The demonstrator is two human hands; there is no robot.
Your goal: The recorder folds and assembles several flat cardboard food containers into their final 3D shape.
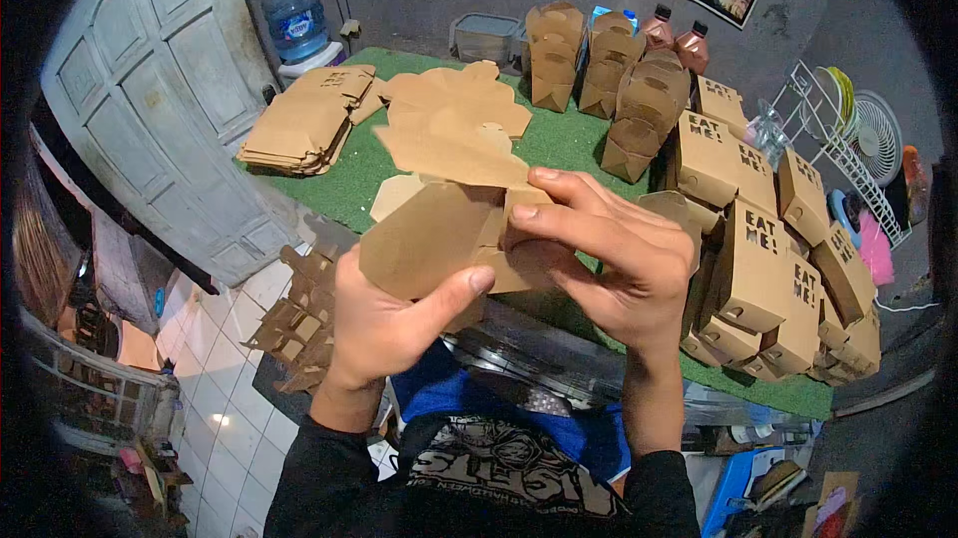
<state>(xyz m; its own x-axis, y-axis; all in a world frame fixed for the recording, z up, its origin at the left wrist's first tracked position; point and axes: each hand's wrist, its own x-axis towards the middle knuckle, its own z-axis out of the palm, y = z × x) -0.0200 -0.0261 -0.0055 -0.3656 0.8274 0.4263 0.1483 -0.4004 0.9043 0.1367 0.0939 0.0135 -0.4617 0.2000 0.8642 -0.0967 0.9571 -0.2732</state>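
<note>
Between my two hands, above the near edge of the table, is a partly folded brown cardboard box (429,239). Its panels stand at angles, and one flap points up and away to the left. My left hand (384,323) grips its lower left side, thumb on the near panel and the other fingers hidden behind it. At the right end, my right hand (619,254) pinches the folded edges with thumb and fingers. Beyond the box, flat cardboard blanks (449,104) lie fanned out, beside a stack of flat printed blanks (299,124) on the left.
Green turf (559,149) covers the table. Nested open cardboard trays (649,104) stand at the back; closed printed boxes (753,254) are piled at the right. Farther right are a dish rack (848,159) and a fan (878,144). Cardboard pieces (299,323) sit low at the left.
</note>
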